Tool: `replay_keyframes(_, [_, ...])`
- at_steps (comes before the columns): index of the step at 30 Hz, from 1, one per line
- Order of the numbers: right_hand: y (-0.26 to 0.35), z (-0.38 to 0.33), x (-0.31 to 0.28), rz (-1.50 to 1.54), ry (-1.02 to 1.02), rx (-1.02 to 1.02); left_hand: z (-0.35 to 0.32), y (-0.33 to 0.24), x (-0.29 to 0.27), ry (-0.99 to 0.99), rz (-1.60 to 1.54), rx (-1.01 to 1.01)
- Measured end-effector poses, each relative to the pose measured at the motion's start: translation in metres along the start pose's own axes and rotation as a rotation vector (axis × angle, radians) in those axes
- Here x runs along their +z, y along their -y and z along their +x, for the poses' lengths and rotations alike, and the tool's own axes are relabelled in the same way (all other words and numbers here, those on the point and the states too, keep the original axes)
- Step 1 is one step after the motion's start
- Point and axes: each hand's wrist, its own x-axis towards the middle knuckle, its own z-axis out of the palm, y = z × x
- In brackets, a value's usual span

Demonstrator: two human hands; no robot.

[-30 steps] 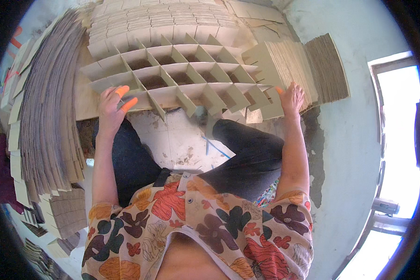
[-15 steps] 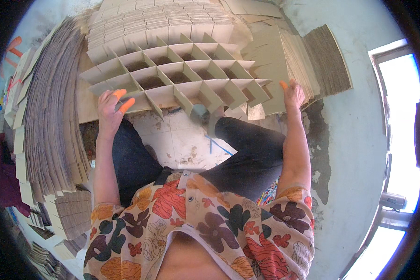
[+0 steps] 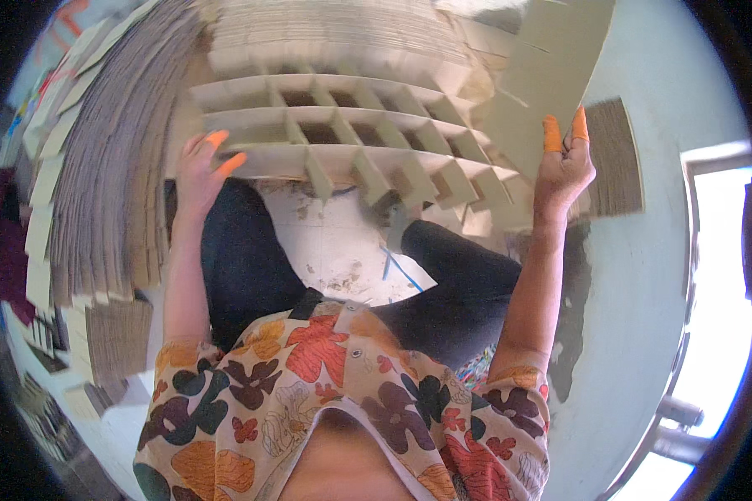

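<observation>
A cardboard divider grid (image 3: 368, 159), made of slotted strips crossing one another, stands in front of my knees. My left hand (image 3: 199, 175) is at its near left end, the thumb and index finger on either side of the nearest long strip; motion blurs the contact. On the right, my right hand (image 3: 564, 171) is closed on a long flat cardboard strip (image 3: 556, 63), which it holds raised and tilted away from me. Slits show along that strip's left part. Orange finger covers sit on the thumb and index finger of both hands.
Tall stacks of cardboard strips stand on the left (image 3: 109, 167), behind the grid (image 3: 326, 37) and at the right (image 3: 618, 159) beside the pale wall (image 3: 635, 275). Smaller strips (image 3: 117, 338) are piled at the lower left. My dark-trousered legs (image 3: 468, 288) flank the stained floor (image 3: 317, 242).
My right hand has moved up and outward, lifting a cardboard strip from the right-hand pile. My left hand stays at the grid's end. The view has shifted, and the grid appears turned slightly.
</observation>
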Motion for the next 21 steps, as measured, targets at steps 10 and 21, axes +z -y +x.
replay_keyframes(10, [0.172,-0.033,0.077,0.635,0.557,-0.178,-0.009,0.014,0.017,0.058,-0.313,-0.073])
replay_keyframes(21, [0.221,-0.056,0.13,0.683,0.641,-0.257,-0.004,0.015,0.017,0.041,-0.304,-0.041])
